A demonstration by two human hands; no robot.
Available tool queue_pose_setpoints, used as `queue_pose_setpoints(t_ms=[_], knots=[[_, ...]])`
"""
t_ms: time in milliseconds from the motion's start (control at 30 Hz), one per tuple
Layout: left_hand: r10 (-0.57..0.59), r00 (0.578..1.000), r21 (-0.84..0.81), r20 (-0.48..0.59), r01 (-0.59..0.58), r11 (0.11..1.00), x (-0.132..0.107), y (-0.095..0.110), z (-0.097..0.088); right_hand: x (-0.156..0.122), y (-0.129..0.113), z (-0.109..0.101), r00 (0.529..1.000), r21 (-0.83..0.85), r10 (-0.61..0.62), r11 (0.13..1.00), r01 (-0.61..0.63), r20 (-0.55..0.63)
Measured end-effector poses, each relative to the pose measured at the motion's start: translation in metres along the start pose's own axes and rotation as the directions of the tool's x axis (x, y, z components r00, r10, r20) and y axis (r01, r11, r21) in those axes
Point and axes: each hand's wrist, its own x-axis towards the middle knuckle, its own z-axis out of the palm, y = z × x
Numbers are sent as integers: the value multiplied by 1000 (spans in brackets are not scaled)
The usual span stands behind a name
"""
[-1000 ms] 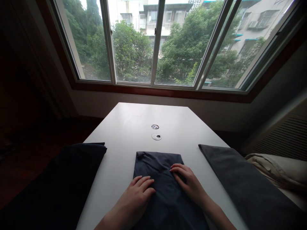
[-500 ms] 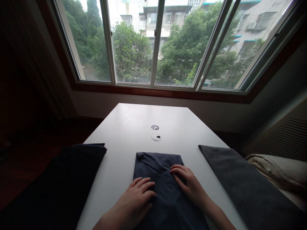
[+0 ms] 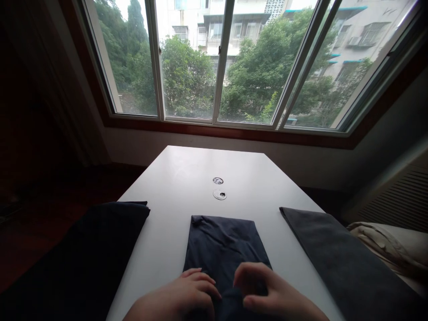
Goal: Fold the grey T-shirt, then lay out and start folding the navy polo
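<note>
A dark blue folded piece of cloth (image 3: pixel 227 240), some garment by its look, lies flat on the white table with its far edge straight and a few wrinkles across it. My left hand (image 3: pixel 190 294) rests on its near left part, fingers stretched out over the fabric. Over the near right part, my right hand (image 3: pixel 267 290) is curved, with a gap between thumb and fingers and nothing visible held in it. The cloth's nearest end is partly hidden by both hands and runs out of view.
Black folded cloth (image 3: pixel 87 249) hangs over the left side of the white table (image 3: pixel 187 178). Dark grey cloth (image 3: pixel 334 249) lies along the right side, with beige fabric (image 3: pixel 384 236) beyond. Two round cable holes (image 3: pixel 219 194) sit mid-table, before a window (image 3: pixel 217 67).
Both hands have come back toward me along the cloth. My right hand has curled its fingers, having been laid flatter before. The view has shifted slightly.
</note>
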Motion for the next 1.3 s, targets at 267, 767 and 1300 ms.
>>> queue_pose_setpoints(t_ms=[267,767,1300], knots=[[-389,801,-266,-455,295,918,-1,7,0,-10,10,-24,968,225,-76,974,21,241],[-445,705,-99,-552,475,875,4,-10,-1,-3,9,-8,996,-26,85,996,-85,14],[-376,809,117,-452,472,874,6,-12,4,-4,3,-4,997,-74,72,995,-74,-22]])
